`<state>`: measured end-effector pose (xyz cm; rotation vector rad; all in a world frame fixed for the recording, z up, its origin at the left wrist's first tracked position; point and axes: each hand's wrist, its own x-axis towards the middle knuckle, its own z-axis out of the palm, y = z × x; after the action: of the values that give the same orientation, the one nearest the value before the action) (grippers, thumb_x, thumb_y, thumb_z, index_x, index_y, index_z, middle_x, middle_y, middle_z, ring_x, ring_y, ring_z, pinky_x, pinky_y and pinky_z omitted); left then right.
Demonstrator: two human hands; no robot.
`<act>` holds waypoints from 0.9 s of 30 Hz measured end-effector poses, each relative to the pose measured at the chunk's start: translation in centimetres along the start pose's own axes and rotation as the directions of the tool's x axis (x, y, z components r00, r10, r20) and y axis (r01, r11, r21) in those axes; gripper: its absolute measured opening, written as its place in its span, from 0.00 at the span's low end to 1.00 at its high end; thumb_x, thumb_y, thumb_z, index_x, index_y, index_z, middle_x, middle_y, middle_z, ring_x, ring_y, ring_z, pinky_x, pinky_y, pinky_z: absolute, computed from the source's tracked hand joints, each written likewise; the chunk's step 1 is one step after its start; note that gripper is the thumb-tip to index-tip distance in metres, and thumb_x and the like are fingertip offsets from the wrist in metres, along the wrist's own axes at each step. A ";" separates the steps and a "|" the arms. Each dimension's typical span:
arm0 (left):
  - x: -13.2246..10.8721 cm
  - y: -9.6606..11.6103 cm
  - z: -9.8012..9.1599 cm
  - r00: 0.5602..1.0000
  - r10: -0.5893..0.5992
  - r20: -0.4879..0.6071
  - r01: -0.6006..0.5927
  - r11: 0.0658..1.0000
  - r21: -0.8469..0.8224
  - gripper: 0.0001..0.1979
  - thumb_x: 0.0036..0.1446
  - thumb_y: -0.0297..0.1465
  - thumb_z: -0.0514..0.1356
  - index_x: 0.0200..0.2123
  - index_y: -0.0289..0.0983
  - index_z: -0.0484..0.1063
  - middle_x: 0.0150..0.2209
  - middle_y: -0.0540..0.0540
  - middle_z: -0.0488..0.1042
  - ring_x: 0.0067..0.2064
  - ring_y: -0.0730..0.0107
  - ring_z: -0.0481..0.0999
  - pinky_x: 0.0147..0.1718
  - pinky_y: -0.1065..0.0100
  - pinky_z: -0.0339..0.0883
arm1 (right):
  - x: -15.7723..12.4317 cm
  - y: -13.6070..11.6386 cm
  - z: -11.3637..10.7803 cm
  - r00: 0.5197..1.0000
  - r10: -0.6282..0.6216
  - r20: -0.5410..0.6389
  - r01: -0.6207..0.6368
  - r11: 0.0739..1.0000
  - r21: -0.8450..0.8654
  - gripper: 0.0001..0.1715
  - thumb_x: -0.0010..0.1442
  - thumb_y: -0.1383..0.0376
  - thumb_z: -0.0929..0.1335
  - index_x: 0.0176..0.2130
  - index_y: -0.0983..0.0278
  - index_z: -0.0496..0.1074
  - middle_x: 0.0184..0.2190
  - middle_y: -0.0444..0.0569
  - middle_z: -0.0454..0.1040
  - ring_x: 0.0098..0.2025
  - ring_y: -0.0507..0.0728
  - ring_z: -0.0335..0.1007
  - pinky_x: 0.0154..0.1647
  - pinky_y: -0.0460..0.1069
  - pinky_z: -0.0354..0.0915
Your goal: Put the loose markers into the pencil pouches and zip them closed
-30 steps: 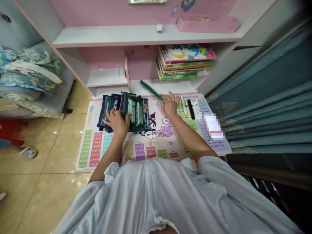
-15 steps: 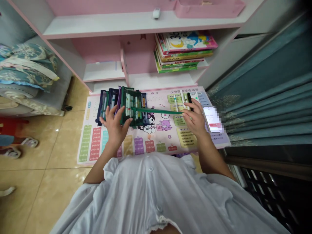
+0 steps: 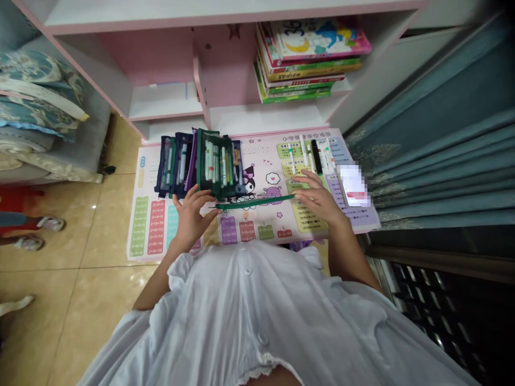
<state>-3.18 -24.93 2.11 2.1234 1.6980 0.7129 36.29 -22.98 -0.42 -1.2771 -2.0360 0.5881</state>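
Over the times-table mat [image 3: 153, 161], right grip [image 3: 317, 201] pinches a green strip [image 3: 257, 201], left grip [image 3: 191, 217] open.

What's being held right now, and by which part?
The right hand appears to pinch the right end of a long thin green strip; the left hand, beside a dark green mesh pen pouch, holds nothing visible.

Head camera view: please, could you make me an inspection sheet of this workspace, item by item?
Surface: printed pink multiplication-table mat, lying flat.
Job's things: open zip pencil cases full of markers, side by side; slim green rod below them.
Clutter: row of pens; phone with blurred screen, at the mat's right edge.
Grips: left hand and right hand at the rod's two ends; cannot tell if they hold it.
Cables: nothing seen.
Surroundings: stacked books, teal curtain, tiled floor, another person's sandalled feet.
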 end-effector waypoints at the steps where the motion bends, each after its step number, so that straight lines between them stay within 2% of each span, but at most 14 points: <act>1: -0.1 -0.2 0.1 1.000 0.008 0.024 -0.008 1.000 0.007 0.07 0.59 0.37 0.67 0.41 0.46 0.80 0.54 0.45 0.79 0.68 0.43 0.64 0.66 0.27 0.32 | 0.0 0.1 0.2 1.000 0.006 0.010 -0.006 1.000 0.004 0.20 0.68 0.48 0.65 0.40 0.54 0.83 0.58 0.49 0.76 0.72 0.66 0.54 0.72 0.69 0.55; 7: -0.5 -0.5 0.3 0.992 0.047 0.114 -0.055 0.996 0.069 0.04 0.59 0.34 0.66 0.37 0.45 0.81 0.57 0.44 0.77 0.70 0.43 0.62 0.66 0.26 0.33 | 0.0 0.9 1.2 0.998 0.033 0.050 -0.033 0.999 0.010 0.21 0.68 0.47 0.65 0.41 0.54 0.83 0.58 0.50 0.76 0.72 0.66 0.55 0.72 0.70 0.54; 11: -0.5 -0.4 0.3 0.983 0.060 0.171 -0.079 0.992 0.103 0.04 0.57 0.33 0.65 0.36 0.45 0.81 0.58 0.44 0.77 0.70 0.41 0.61 0.64 0.24 0.34 | 0.0 0.9 1.6 0.999 0.033 0.029 -0.032 0.999 -0.021 0.19 0.68 0.50 0.65 0.41 0.55 0.82 0.56 0.51 0.77 0.70 0.66 0.58 0.70 0.70 0.57; 14: -0.5 -0.7 0.4 0.983 0.055 0.176 -0.075 0.992 0.106 0.04 0.58 0.34 0.65 0.36 0.45 0.81 0.56 0.44 0.78 0.69 0.40 0.62 0.64 0.23 0.34 | 0.3 -0.4 2.2 0.997 0.031 -0.073 -0.040 0.992 -0.121 0.15 0.67 0.54 0.67 0.43 0.56 0.81 0.56 0.52 0.76 0.69 0.67 0.58 0.69 0.70 0.58; 17: -0.6 -1.0 0.5 0.985 0.047 0.168 -0.064 0.993 0.096 0.04 0.58 0.35 0.66 0.35 0.46 0.82 0.55 0.44 0.79 0.69 0.40 0.63 0.64 0.24 0.34 | 0.8 -3.2 3.7 0.981 0.005 -0.195 -0.049 0.973 -0.227 0.11 0.65 0.56 0.69 0.42 0.55 0.81 0.56 0.51 0.75 0.70 0.69 0.57 0.69 0.72 0.56; 19: -0.6 -1.0 0.6 0.986 0.044 0.162 -0.060 0.994 0.092 0.04 0.57 0.35 0.67 0.35 0.46 0.82 0.55 0.44 0.79 0.69 0.39 0.63 0.64 0.24 0.34 | 1.3 -5.5 5.2 0.986 -0.053 -0.157 0.014 0.970 -0.243 0.09 0.64 0.56 0.70 0.38 0.55 0.81 0.55 0.50 0.75 0.70 0.70 0.57 0.69 0.71 0.57; 23: -0.6 -0.7 0.8 0.987 0.046 0.153 -0.060 0.994 0.091 0.03 0.57 0.34 0.67 0.36 0.46 0.82 0.56 0.44 0.78 0.69 0.39 0.62 0.64 0.23 0.33 | 2.7 -9.8 8.7 0.983 -0.179 0.029 0.181 0.955 -0.234 0.11 0.64 0.55 0.71 0.36 0.57 0.81 0.56 0.52 0.75 0.70 0.71 0.57 0.68 0.71 0.56; 27: -0.5 -0.5 1.0 0.986 0.040 0.160 -0.055 0.994 0.096 0.04 0.57 0.33 0.68 0.36 0.47 0.83 0.55 0.44 0.79 0.69 0.40 0.62 0.65 0.24 0.34 | 4.1 -12.0 11.4 0.967 -0.220 0.126 0.245 0.941 -0.234 0.14 0.62 0.52 0.72 0.35 0.59 0.81 0.59 0.53 0.73 0.70 0.73 0.55 0.68 0.74 0.53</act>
<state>-3.10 -25.25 0.96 2.2299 1.6347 0.4664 19.31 -24.67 0.99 -1.1379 -2.3602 0.2969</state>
